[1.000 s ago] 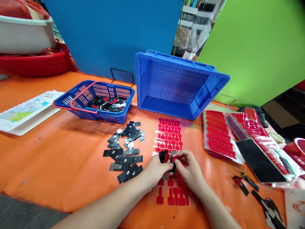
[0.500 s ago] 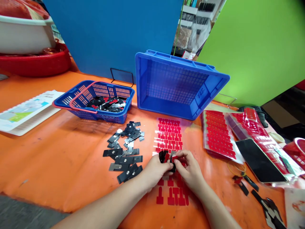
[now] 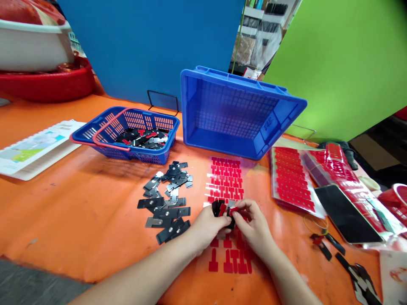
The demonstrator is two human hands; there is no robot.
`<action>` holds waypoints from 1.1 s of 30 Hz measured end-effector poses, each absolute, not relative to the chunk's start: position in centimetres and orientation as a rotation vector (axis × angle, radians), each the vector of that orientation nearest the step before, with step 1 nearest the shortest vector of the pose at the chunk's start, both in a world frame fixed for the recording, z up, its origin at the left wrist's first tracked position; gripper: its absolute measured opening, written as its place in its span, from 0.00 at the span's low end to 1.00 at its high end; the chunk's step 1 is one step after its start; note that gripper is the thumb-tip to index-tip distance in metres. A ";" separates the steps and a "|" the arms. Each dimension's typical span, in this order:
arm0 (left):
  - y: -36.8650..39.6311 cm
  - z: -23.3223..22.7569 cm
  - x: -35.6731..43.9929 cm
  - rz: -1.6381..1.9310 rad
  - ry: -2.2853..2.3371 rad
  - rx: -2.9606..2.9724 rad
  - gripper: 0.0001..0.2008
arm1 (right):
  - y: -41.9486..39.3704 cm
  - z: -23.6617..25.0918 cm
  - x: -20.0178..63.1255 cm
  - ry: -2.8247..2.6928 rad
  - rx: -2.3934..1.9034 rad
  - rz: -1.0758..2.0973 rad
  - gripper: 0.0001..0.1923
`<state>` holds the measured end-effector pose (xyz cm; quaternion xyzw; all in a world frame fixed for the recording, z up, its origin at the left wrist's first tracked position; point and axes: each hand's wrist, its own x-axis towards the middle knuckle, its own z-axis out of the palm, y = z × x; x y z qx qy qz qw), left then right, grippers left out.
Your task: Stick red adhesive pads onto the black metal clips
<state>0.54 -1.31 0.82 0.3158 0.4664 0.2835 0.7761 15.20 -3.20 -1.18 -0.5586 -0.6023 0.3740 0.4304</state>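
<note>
Currently, my left hand (image 3: 208, 224) is clamping a small fan of flat black metal strips (image 3: 218, 207), thumb pressing on top, the other fingers curling partly out of sight beneath. My right hand (image 3: 254, 226) is meeting it, thumb and forefinger pinching together on a small red T-shaped piece (image 3: 233, 210) that is lying against one strip's end; I cannot tell whether it is sticking fully. A second red piece is showing on the fan, nearer my left thumb.

Both hands are hovering over or resting on a clear plastic sheet (image 3: 208, 181) carrying rows of red T-shapes; I cannot tell which. Rows are showing beyond my fingers and also between my forearms. Left of the sheet, a loose heap of black and silvery metal strips (image 3: 165, 212) is lying on the orange table cover (image 3: 104, 220), several overlapping. Behind the heap, a blue plastic basket with a pink handle (image 3: 140, 156) is holding more strips, some bearing red. A blue plastic crate (image 3: 241, 79) is standing tilted beyond the sheet, its open side facing me. To my right, a black-screened phone (image 3: 348, 214) is lying flat.
</note>
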 end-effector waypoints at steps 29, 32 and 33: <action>-1.3 0.7 0.6 0.632 1.000 0.661 0.10 | -3.1 -1.0 15.1 -1.547 -1.424 0.897 0.04; -1.3 0.7 0.6 0.630 1.000 0.663 0.10 | -3.2 -1.0 15.2 -1.557 -1.428 0.882 0.04; -1.2 0.6 0.6 0.629 1.000 0.665 0.10 | -3.2 -1.0 15.2 -1.562 -1.427 0.879 0.04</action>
